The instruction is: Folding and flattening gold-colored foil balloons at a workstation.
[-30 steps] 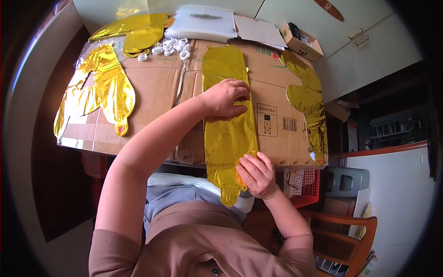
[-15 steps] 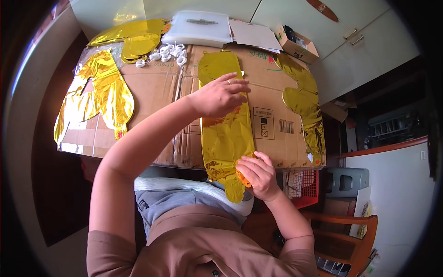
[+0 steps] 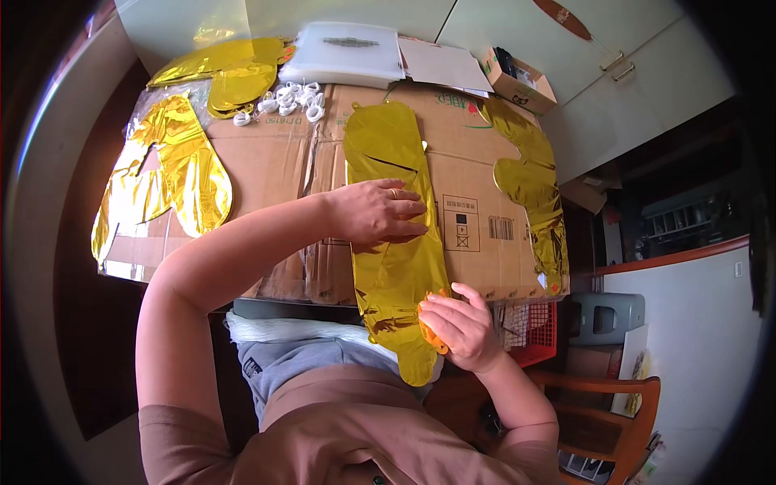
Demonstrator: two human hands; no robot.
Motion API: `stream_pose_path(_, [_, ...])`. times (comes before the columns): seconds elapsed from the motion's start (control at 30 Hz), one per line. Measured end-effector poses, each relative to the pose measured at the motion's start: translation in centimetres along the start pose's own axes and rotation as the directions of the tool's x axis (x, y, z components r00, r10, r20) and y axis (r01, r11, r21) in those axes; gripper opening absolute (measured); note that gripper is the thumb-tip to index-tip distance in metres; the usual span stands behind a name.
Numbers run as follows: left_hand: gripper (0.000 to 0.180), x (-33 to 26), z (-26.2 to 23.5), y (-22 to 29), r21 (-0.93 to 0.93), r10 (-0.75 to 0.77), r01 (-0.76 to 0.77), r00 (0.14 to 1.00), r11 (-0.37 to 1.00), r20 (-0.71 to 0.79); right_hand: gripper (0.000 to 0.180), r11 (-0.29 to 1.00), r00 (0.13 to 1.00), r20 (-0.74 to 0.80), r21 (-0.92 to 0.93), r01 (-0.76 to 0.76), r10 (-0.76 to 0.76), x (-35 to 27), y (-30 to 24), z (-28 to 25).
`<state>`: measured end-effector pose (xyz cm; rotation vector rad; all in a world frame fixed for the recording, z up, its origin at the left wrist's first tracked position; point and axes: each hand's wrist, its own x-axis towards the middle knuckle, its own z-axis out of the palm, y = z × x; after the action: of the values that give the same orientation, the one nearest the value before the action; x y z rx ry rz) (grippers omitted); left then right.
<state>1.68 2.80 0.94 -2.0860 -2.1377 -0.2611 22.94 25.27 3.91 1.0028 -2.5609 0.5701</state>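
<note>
A flat gold foil balloon lies lengthwise over the cardboard, its near end hanging past the front edge above my lap. Across its middle rests my left hand, palm down with fingers stretched out on the foil. My right hand is closed round a small orange object at the balloon's near right edge. Most of that object is hidden by the fingers, so its kind cannot be told.
Other gold foil balloons lie at the left, far left and right of the cardboard surface. Several white string coils, a clear plastic folder and a small open box line the back. A wooden chair stands at lower right.
The middle balloon has slid toward me, its near end hanging lower. My left hand has moved nearer along it and lies flatter; my right hand has also come down with the orange object.
</note>
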Motion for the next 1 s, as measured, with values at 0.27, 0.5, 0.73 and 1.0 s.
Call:
stream_pose_path(0.27, [0.048, -0.3, 0.9, -0.3, 0.056, 0.022, -0.019, 0.998, 0.998, -0.063, 0.017, 0.996, 1.0, -0.028, -0.093, -0.007, 0.004, 3.1, -0.9, -3.1])
stream_pose_path(0.5, [0.05, -0.3, 0.4, -0.2, 0.013, 0.001, -0.001, 1.0, 1.0, -0.003, 0.02, 0.987, 0.999, -0.028, -0.155, 0.034, -0.039, 8.2, 0.5, -5.4])
stream_pose_path(0.73, [0.071, -1.0, 2.0, -0.8, -0.229, -0.138, 0.135, 0.99, 0.964, 0.001, 0.031, 0.998, 0.999, -0.031, -0.07, -0.007, 0.005, 12.3, 3.5, -5.9])
stream_pose_path(1.0, [0.04, -1.0, 1.7, -0.2, -0.837, -0.208, -0.1, 0.947, 0.538, -0.247, 0.012, 0.976, 0.957, 0.277, 0.176, -0.132, 0.08, 18.5, 9.3, -5.1])
